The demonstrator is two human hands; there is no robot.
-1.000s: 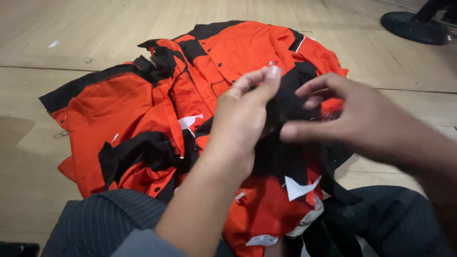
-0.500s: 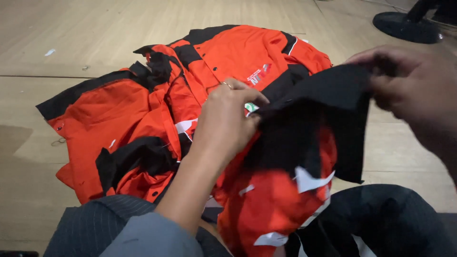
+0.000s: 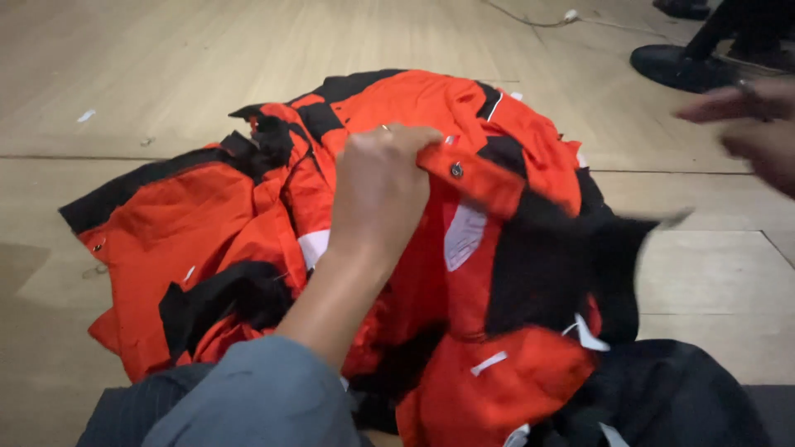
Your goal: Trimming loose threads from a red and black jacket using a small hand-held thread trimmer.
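Observation:
A pile of orange and black jackets [image 3: 207,223] lies on the wooden floor in front of me. My left hand [image 3: 381,186] is closed on an orange strip with a metal snap on the top jacket [image 3: 497,273] and lifts it. That jacket hangs with a black panel and white tags showing. My right hand [image 3: 749,124] is blurred at the right edge, above the floor, away from the cloth, with nothing seen in it.
The floor is pale wooden boards [image 3: 166,66]. A black round stand base [image 3: 683,66] sits at the top right, with a thin cable [image 3: 538,18] near it. Small white scraps [image 3: 86,116] lie on the floor at the left. My dark trouser legs [image 3: 662,397] are at the bottom.
My right hand has let go of the black panel and pulled away to the right. My left hand has shifted its grip onto the orange snap strip and raised the jacket.

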